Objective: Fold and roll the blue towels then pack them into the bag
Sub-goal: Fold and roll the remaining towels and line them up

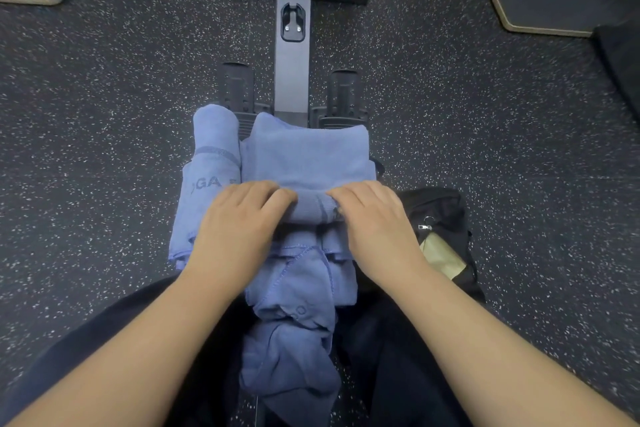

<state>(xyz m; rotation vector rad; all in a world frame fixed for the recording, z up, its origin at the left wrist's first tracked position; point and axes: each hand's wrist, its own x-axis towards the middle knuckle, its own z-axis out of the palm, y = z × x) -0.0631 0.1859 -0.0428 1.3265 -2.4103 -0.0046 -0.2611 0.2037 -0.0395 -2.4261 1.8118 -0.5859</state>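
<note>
The head camera looks down at two bare arms. The left hand [239,222] and the right hand [377,222] both rest on a blue towel [308,156] that lies flat in front of the person. Its near edge is rolled up into a small roll [313,208]. The fingers [277,196] of both hands are curled over this roll, side by side, gripping it from the two ends.

A rolled towel [214,146] lies just to the left, touching the flat one. More blue towels [294,322] hang in a crumpled heap between the person's legs.

A black bag [440,215] sits just beside the right hand, on the speckled floor [104,114]. It is open, with something tan inside.

A dark metal rail [292,55] runs away ahead.
</note>
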